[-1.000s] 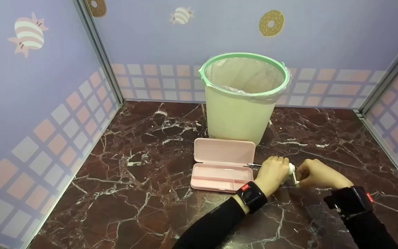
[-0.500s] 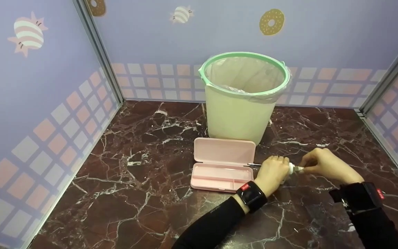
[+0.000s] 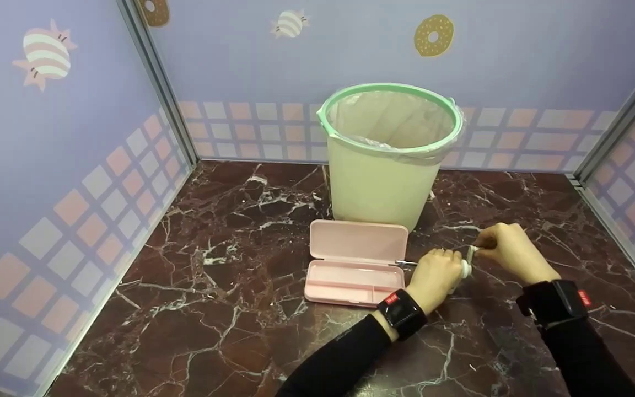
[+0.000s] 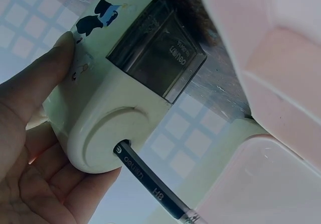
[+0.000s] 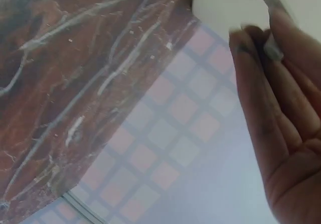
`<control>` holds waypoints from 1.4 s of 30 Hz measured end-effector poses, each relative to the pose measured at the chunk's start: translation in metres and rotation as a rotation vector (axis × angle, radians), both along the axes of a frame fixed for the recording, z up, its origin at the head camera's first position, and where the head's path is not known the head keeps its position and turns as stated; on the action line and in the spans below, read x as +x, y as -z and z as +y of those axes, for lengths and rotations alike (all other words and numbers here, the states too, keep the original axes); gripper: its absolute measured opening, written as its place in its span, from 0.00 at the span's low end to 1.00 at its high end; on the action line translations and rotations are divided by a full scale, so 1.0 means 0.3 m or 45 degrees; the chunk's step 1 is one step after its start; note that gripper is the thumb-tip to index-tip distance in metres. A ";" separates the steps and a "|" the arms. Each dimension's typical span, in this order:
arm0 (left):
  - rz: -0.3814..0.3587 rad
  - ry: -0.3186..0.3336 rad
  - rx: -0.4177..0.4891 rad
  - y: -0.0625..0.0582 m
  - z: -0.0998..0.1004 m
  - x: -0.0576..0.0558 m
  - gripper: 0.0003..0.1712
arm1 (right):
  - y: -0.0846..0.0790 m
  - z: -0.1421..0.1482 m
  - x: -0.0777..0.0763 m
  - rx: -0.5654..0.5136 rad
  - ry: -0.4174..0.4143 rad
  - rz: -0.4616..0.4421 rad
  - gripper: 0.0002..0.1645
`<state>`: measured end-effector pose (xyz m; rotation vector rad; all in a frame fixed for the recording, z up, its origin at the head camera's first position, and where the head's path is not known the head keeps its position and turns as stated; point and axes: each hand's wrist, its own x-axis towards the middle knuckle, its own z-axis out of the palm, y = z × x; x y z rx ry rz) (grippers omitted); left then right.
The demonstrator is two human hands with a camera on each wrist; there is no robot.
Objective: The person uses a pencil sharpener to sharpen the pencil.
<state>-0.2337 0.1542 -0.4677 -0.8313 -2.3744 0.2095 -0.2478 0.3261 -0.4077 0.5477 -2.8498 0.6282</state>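
My left hand [image 3: 436,275] grips a white hand-crank pencil sharpener [image 4: 85,113], thumb on one side and fingers below it in the left wrist view. The sharpener has a dark see-through shavings drawer [image 4: 158,53] and a penguin-like sticker. A dark HB pencil [image 4: 148,180] sticks out of its round hole, pointing towards the pink pencil case. My right hand [image 3: 516,253] pinches the knob of the crank handle [image 3: 470,255], which points up and away in the head view. In the right wrist view the pale knob [image 5: 273,49] sits between thumb and fingers.
The pink pencil case [image 3: 359,241] lies with its lid raised, just left of my left hand. Behind it stands a pale green bin [image 3: 381,187] with a green rim and clear liner. Patterned panels [image 3: 262,60] enclose the dark marbled tabletop [image 3: 229,309].
My right hand has swung the crank round, from pointing towards me, past the right, to pointing away. My left hand, the sharpener and the pencil have stayed in place.
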 end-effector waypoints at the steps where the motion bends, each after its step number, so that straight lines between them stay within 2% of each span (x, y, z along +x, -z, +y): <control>1: 0.009 0.000 0.001 0.001 0.000 0.000 0.10 | 0.011 -0.002 -0.007 -0.002 0.012 0.025 0.03; 6: 0.013 -0.001 -0.002 0.000 -0.002 0.003 0.12 | 0.076 -0.003 -0.033 -0.017 0.048 0.127 0.05; 18: -0.008 0.020 0.021 0.002 -0.007 0.007 0.15 | 0.161 -0.010 -0.051 0.016 0.059 0.064 0.03; 23: 0.017 0.024 0.030 0.008 -0.007 0.006 0.11 | 0.189 -0.012 -0.046 0.001 0.035 -0.005 0.03; 29: 0.027 0.023 0.037 0.010 -0.006 0.003 0.09 | 0.209 -0.009 -0.030 0.019 -0.035 -0.080 0.09; 33: 0.013 0.010 0.029 0.006 -0.006 0.002 0.10 | 0.207 -0.006 -0.015 0.020 -0.095 -0.140 0.10; 36: -0.002 -0.001 0.016 0.003 -0.006 0.001 0.10 | 0.200 -0.002 -0.002 -0.011 -0.132 -0.229 0.11; 42: 0.004 -0.010 0.008 0.001 -0.004 0.002 0.09 | 0.181 0.013 0.028 -0.087 -0.213 -0.387 0.08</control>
